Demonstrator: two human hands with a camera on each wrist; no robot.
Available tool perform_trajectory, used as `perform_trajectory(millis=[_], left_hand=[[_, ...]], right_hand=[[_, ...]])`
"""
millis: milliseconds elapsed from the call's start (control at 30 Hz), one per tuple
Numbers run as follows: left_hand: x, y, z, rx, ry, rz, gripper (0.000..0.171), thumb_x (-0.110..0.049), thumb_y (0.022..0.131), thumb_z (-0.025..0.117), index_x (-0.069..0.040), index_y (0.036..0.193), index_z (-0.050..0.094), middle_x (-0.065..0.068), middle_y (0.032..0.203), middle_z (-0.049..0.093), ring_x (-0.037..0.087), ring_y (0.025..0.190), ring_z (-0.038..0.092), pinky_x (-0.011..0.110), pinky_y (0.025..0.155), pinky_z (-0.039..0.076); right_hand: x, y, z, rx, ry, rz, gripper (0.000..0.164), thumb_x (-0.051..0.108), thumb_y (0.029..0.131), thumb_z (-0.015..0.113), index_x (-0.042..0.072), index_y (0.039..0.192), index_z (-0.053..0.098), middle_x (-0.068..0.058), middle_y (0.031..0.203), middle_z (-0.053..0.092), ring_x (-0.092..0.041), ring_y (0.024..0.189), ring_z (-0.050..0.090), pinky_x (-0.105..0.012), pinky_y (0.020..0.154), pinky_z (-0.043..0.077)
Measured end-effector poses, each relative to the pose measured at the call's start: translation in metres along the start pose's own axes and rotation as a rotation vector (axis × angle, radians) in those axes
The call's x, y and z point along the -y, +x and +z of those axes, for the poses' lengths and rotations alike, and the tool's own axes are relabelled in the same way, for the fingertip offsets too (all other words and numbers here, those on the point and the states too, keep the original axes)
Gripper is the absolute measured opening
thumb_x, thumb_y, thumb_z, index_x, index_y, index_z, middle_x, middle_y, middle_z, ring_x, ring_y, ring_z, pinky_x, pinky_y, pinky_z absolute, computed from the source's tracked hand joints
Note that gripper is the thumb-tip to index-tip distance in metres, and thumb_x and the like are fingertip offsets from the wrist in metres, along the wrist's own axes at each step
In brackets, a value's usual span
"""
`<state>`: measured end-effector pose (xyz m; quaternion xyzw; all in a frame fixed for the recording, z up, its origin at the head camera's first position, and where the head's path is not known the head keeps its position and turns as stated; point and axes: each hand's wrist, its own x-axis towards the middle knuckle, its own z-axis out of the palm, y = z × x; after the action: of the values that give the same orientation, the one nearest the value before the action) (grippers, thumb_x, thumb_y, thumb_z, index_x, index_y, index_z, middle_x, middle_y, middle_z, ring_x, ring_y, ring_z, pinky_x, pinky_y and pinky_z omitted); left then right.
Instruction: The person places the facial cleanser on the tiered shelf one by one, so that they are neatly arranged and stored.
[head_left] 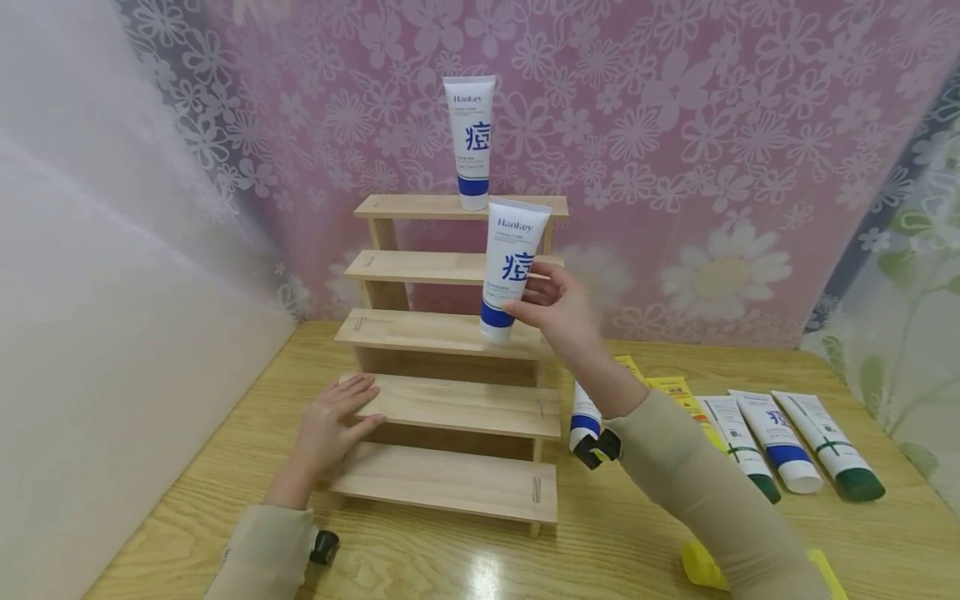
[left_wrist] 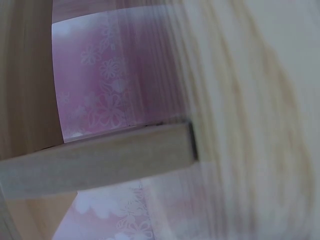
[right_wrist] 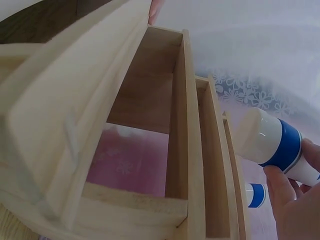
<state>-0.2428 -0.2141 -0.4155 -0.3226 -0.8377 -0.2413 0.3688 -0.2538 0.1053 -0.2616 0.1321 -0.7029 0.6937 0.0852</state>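
My right hand pinches the lower part of a white squeeze tube with a blue band, its white cap pointing down. The tube tilts slightly and is held in front of the middle tiers of a stepped wooden shelf. In the right wrist view, the held tube's cap is close to the tier edges. A similar tube stands cap-down on the top tier. My left hand rests on the left end of the second tier from the bottom. The left wrist view has only blurred shelf wood and backdrop.
Right of the shelf, several tubes lie on the wooden table: yellow ones, a white-and-blue one and white ones with green caps. Partly under my right sleeve shows a yellow item. Behind hangs a pink floral backdrop.
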Motion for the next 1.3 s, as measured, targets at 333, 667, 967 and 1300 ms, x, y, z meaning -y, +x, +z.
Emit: perform_trajectory(millis=[333,667,967,1300], left_hand=[[0.002,0.0,0.001,-0.007,-0.003,0.0,0.052,-0.047,0.077,0.061,0.001,0.097,0.067,0.015,0.107,0.061,0.032,0.102,0.055,0.052,0.088,0.038],[0.002,0.0,0.001,0.004,-0.006,-0.007,0.058,-0.052,0.08,0.052,0.001,0.098,0.067,0.015,0.107,0.061,0.032,0.103,0.055,0.053,0.088,0.037],[0.002,0.001,0.001,0.001,-0.011,-0.001,0.057,-0.052,0.08,0.054,0.001,0.097,0.067,0.015,0.106,0.061,0.032,0.102,0.055,0.053,0.088,0.037],[0.003,-0.002,0.001,0.012,-0.008,-0.017,0.053,-0.049,0.079,0.057,0.0,0.098,0.067,0.013,0.109,0.06,0.029,0.105,0.054,0.051,0.091,0.036]], right_hand=[[0.007,0.018,0.024,-0.004,-0.036,-0.032,0.054,0.007,0.074,0.071,0.007,0.123,0.047,-0.011,0.115,0.055,-0.026,0.098,0.056,-0.037,0.076,0.05],[0.01,0.036,0.044,-0.02,-0.05,-0.091,0.049,0.008,0.074,0.071,0.011,0.118,0.051,-0.004,0.114,0.057,-0.02,0.095,0.058,-0.032,0.08,0.049],[0.011,0.051,0.059,-0.045,-0.104,-0.142,0.048,0.008,0.074,0.071,0.01,0.118,0.052,-0.004,0.113,0.058,-0.016,0.097,0.058,-0.03,0.082,0.047],[0.003,0.066,0.071,-0.099,-0.16,-0.153,0.049,0.01,0.075,0.071,0.014,0.12,0.051,-0.002,0.114,0.058,-0.013,0.097,0.057,-0.029,0.081,0.048]])
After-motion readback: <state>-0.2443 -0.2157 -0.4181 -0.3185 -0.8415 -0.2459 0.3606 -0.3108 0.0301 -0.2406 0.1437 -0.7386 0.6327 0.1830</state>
